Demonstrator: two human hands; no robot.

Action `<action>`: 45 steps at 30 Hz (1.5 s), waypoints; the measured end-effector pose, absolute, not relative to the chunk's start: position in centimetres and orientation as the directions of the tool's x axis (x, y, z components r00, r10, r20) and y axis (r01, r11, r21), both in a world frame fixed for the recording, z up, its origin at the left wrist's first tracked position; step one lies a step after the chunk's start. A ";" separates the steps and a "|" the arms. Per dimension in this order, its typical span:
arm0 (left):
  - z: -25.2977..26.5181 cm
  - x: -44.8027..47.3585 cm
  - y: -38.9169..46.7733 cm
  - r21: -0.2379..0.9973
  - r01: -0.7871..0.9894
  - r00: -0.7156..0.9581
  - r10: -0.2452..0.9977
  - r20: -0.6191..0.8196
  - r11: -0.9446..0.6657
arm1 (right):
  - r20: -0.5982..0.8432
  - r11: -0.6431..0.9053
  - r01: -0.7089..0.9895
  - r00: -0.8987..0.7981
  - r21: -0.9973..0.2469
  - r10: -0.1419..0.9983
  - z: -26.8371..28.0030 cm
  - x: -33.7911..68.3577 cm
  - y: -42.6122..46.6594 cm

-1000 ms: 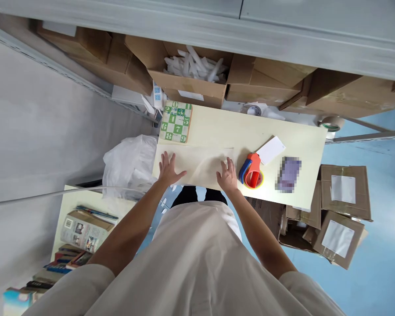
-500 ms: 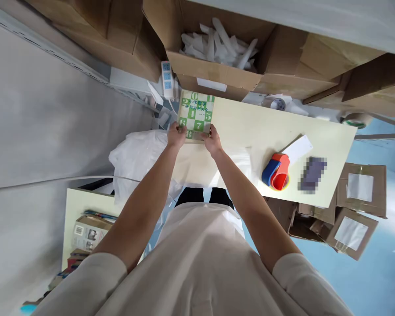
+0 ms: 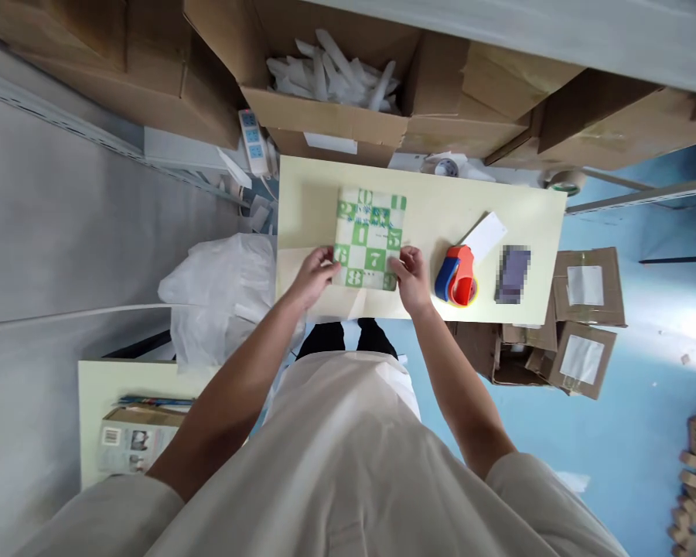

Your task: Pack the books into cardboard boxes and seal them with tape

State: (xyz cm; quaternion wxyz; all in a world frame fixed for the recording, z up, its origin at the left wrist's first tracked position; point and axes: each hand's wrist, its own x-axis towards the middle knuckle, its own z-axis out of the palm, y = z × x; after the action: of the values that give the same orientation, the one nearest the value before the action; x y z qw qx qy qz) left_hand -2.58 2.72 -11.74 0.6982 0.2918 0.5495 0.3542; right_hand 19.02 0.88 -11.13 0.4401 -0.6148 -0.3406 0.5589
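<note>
A book (image 3: pixel 368 236) with a green and white checkered cover of numbers and blue lettering is held face up over the pale table (image 3: pixel 499 201). My left hand (image 3: pixel 316 275) is closed on its lower left edge, and my right hand (image 3: pixel 411 275) grips its lower right edge, thumbs on the cover. Under the book's near end lies a sheet of thin, pale wrapping (image 3: pixel 293 267), partly hidden. To the right of my right hand stands a red and blue tape dispenser (image 3: pixel 458 275), with a white card (image 3: pixel 487 236) touching or close behind it.
A blurred-out dark phone-like object (image 3: pixel 513 274) lies at the table's right. Behind the table stands an open cardboard box (image 3: pixel 325 116) of white pieces, beside a power strip (image 3: pixel 254 143). White plastic bags (image 3: pixel 220 286) bulge at left; cartons (image 3: pixel 585 290) stand at right.
The book has come nearer to me and shifted right relative to the table, still between both hands. The camera view has turned, so the table and shelf sit further left.
</note>
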 end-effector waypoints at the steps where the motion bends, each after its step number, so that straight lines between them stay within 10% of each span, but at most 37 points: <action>1: -11.9 -1.2 1.2 0.783 -0.135 0.168 0.793 -0.586 0.607 | -0.386 -0.378 -0.079 0.181 -0.923 0.905 -11.2 20.4 -0.8; 13: -17.0 6.7 -6.5 0.691 0.480 -0.043 0.801 -0.597 0.541 | -0.368 -0.461 0.242 0.346 -0.854 0.863 -18.0 25.6 -6.9; 19: -16.4 8.2 -7.1 0.666 0.732 0.049 0.963 -0.265 0.145 | -0.132 -0.293 0.615 0.294 -0.732 0.947 -17.6 25.3 -9.2; 31: -17.5 8.2 -7.1 0.783 0.597 0.087 0.956 -0.278 0.173 | -0.547 -0.647 0.448 0.347 -0.617 0.762 -16.5 26.1 -7.4; 45: -18.4 9.6 -5.3 0.856 0.503 0.219 0.941 -0.259 0.118 | -0.465 -0.596 0.350 0.392 -0.723 0.794 -13.8 27.2 -7.2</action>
State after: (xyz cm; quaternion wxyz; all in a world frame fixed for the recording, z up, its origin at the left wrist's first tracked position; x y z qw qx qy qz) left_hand 9.63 -5.29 -18.38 0.4716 0.6222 0.5802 0.2318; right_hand 27.24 -7.17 -13.75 0.2667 -0.7904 -0.3618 0.4162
